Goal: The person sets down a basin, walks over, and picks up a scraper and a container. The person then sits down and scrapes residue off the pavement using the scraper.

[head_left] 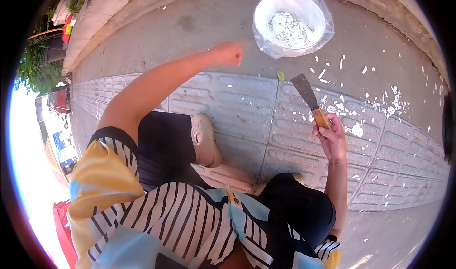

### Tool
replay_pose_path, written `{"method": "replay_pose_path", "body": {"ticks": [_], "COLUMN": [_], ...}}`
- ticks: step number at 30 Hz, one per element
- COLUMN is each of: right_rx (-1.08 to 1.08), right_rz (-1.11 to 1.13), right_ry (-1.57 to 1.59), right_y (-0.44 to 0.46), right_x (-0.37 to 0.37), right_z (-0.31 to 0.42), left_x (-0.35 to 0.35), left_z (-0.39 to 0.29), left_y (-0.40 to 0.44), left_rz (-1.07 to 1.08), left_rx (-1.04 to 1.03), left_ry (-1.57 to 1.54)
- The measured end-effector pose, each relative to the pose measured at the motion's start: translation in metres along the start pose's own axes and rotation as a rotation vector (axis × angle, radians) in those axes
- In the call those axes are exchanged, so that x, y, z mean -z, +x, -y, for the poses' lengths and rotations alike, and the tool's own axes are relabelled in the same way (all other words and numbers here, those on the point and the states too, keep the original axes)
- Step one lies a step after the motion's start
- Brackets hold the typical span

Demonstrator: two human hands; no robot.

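Note:
My right hand (330, 135) grips a putty knife (307, 96) by its wooden handle. The knife's broad, spotted metal blade points up and to the left, above the paving. On the left, my left hand (229, 53) is curled closed and slightly blurred at the edge; whatever is inside, if anything, is hidden. It is left of and below a white bucket (259, 19), apart from it. Clear plastic film sticks out around the bucket, and white flakes (289, 30) lie heaped inside. More white chips (357, 129) are scattered over the ground beyond my right hand.
Ribbed paving slabs (228, 102) run across beneath me, with smooth concrete on the bucket's side. A low concrete kerb (166, 3) curves along the far edge. One green leaf (280, 75) lies left of the blade. My knees and shoes (204, 138) are close below the hands.

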State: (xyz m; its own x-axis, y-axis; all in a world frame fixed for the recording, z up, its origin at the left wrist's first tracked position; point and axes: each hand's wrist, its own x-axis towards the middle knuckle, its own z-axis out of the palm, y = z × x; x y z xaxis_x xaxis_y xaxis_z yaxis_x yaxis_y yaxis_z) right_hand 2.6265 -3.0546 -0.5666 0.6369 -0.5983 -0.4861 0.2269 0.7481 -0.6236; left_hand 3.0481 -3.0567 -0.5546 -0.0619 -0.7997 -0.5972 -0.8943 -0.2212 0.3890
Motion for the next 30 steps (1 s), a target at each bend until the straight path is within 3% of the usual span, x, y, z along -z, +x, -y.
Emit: {"method": "replay_pose_path", "body": {"ticks": [1, 3, 6, 12, 20, 26, 30], "right_rx": [-0.012, -0.039, -0.062, -0.074, 0.002, 0.063, 0.0], "right_rz": [-0.015, -0.051, -0.101, -0.174, -0.256, -0.499, -0.508], "right_ry": [0.015, 0.047, 0.073, 0.12, 0.157, 0.04, -0.369], "right_y": [-0.002, -0.008, -0.024, -0.044, -0.065, -0.099, -0.09], "right_x": [0.006, 0.017, 0.032, 0.05, 0.07, 0.087, 0.073], "right_z": [-0.007, -0.023, -0.044, -0.07, -0.079, -0.099, -0.117], "left_x": [-0.025, -0.091, -0.138, -0.159, -0.16, -0.044, 0.014], "left_z": [0.016, 0.051, 0.048, 0.039, 0.043, -0.036, -0.104], "left_y": [-0.005, -0.02, -0.044, -0.052, -0.036, -0.01, -0.005], "left_rz": [-0.018, -0.269, -0.332, -0.433, -0.356, -0.662, -0.87], "left_rx": [0.036, 0.02, 0.222, 0.301, 0.224, -0.016, -0.114], "left_ry": [-0.094, 0.05, -0.043, 0.199, 0.489, 0.129, 0.068]}}
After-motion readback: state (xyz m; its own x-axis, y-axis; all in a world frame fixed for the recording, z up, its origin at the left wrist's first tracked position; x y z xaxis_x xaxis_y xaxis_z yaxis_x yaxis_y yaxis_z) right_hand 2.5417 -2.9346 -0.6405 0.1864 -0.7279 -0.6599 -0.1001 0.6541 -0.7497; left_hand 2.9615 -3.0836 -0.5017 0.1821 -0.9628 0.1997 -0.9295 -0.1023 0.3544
